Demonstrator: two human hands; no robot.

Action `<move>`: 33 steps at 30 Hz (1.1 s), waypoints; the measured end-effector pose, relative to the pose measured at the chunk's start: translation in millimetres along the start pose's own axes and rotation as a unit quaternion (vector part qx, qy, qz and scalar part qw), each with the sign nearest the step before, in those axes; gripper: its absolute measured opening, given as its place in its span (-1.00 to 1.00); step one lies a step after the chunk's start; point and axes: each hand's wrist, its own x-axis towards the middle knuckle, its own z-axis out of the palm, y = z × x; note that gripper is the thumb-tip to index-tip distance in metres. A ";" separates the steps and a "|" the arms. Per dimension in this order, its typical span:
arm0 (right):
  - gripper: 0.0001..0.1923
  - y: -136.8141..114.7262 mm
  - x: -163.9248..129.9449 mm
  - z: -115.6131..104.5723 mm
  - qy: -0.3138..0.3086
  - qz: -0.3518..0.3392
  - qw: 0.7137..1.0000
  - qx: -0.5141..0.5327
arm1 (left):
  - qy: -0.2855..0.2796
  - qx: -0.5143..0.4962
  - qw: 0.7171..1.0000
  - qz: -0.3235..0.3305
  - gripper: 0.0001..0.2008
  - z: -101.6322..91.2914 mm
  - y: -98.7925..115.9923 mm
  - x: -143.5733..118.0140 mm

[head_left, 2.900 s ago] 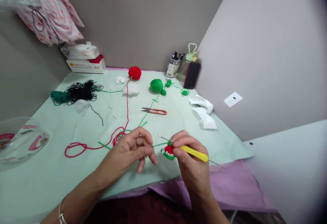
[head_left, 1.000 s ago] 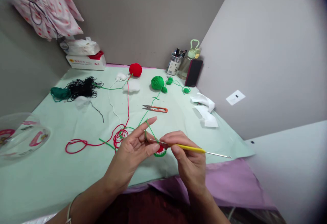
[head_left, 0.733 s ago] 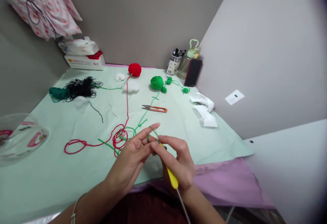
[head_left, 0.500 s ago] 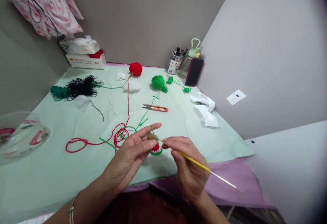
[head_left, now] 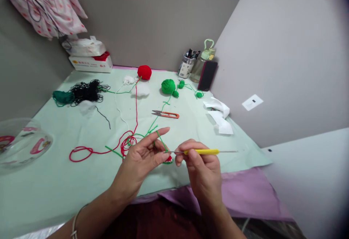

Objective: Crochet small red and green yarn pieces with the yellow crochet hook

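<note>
My left hand [head_left: 145,159] pinches a small crochet piece [head_left: 168,160], red with a white line and a green edge, mostly hidden behind the thumb. Green yarn [head_left: 163,141] runs taut from the raised index finger down to the piece. In my right hand [head_left: 203,170] is a crochet hook [head_left: 205,152] with a yellow grip, held nearly level. Its thin metal tip meets the green yarn by the left thumb. Beyond the hands lie orange thread snips [head_left: 165,114], and a tangle of red yarn [head_left: 127,141] lies just left of my left hand.
Farther back are a red yarn ball [head_left: 144,72], a green yarn ball [head_left: 168,86] and black yarn [head_left: 88,92]. A phone [head_left: 207,76] leans against a bottle [head_left: 197,70]. White paper scraps [head_left: 220,113] lie right; a clear bowl [head_left: 25,144] stands left.
The crochet hook has swung from sloping down to the right to nearly level, and my right hand has turned with it. The left index finger has risen slightly, stretching the green yarn.
</note>
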 end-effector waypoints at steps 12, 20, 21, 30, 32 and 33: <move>-0.81 2.9 -8.1 -3.5 0.030 -0.063 0.994 -0.086 | 0.020 -0.019 0.999 -0.021 -0.62 3.6 4.3 -1.8; -0.74 -0.6 -6.6 -3.6 0.051 -0.212 0.955 -0.203 | 0.046 0.004 0.999 -0.005 -0.65 2.2 4.2 0.2; -0.73 -1.6 -7.1 -3.7 0.044 -0.218 0.954 -0.203 | 0.046 0.006 0.999 -0.004 -0.65 2.0 4.2 0.3; -0.72 -8.6 -13.4 -5.4 -0.039 -0.181 0.962 -0.200 | 0.031 0.011 0.999 0.009 -0.65 1.8 0.6 0.5; -0.72 -8.5 -12.6 -5.7 -0.037 -0.184 0.960 -0.207 | 0.028 0.012 0.999 0.012 -0.65 1.5 0.2 -0.1; -0.72 -8.3 -12.1 -5.8 -0.036 -0.185 0.960 -0.209 | 0.027 0.012 0.999 0.013 -0.66 1.3 0.1 -0.5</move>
